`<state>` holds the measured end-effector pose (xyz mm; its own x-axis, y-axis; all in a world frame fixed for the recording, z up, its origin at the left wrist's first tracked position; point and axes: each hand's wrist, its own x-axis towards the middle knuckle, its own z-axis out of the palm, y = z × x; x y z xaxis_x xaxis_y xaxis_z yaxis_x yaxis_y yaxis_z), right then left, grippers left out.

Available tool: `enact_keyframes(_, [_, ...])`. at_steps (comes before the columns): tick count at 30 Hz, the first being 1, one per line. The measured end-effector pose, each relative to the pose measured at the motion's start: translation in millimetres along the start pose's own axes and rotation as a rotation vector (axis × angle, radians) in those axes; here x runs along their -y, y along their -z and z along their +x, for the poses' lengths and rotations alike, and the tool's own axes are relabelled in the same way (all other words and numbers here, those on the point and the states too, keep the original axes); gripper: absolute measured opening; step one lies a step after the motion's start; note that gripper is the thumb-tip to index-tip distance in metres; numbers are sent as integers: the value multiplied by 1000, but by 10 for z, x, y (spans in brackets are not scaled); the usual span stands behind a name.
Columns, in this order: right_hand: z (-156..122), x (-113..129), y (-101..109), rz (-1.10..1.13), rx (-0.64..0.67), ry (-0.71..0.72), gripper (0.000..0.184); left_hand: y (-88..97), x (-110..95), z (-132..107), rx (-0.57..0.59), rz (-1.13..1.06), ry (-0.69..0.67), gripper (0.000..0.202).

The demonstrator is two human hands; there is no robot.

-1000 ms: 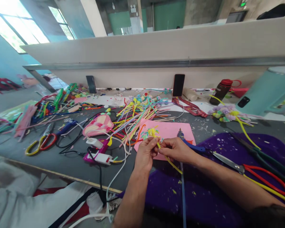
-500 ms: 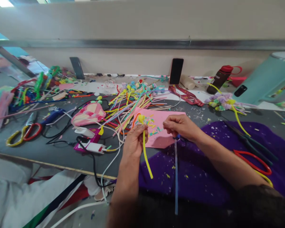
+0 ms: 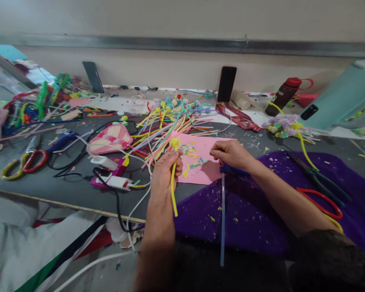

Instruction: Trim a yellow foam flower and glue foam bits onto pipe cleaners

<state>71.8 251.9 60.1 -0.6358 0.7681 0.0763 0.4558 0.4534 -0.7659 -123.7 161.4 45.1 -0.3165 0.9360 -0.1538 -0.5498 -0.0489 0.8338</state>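
Observation:
My left hand (image 3: 166, 170) is closed around a yellow pipe-cleaner flower (image 3: 174, 170); its curled head sticks up above my fingers and its stem hangs down past the table edge. My right hand (image 3: 231, 154) is closed in a pinch over the right side of a pink paper sheet (image 3: 200, 160) strewn with small coloured cuttings. What it pinches is too small to make out. Just beneath that hand lies a blue tool (image 3: 226, 169), and a pale blue stick (image 3: 222, 219) hangs down from it. The two hands are apart.
A heap of coloured pipe cleaners (image 3: 170, 125) lies behind the pink sheet. A pink pouch (image 3: 109, 140), a charger with cables (image 3: 115, 182), yellow and red scissors (image 3: 21, 164) are at left. On the purple cloth (image 3: 261, 211) at right lie pliers (image 3: 319, 178) and red-handled scissors (image 3: 320, 200). A dark bottle (image 3: 281, 97) and phones (image 3: 226, 83) stand at the back.
The hands, joined on the yellow flower a second ago, have parted. My left keeps the flower and my right has moved right over the pink sheet. The camera has tilted down.

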Motion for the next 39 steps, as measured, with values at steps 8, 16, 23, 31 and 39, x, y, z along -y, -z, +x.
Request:
enact_keyframes(8, [404, -2, -280, -653, 131, 177, 21, -3, 42, 2, -30, 66, 9, 23])
enact_keyframes(16, [609, -18, -540, -765, 234, 224, 22, -8, 40, -25, 18, 29, 36, 21])
enact_keyframes(23, [577, 101, -405, -611, 116, 210, 18, 3, 70, -5, 6, 22, 59, 27])
enact_keyframes(31, [230, 285, -168, 503, 44, 57, 17, -35, 137, 6, 69, -39, 137, 27])
enact_keyframes(39, [255, 249, -257, 642, 21, -1, 11, -72, 138, -7, 27, -59, 131, 27])
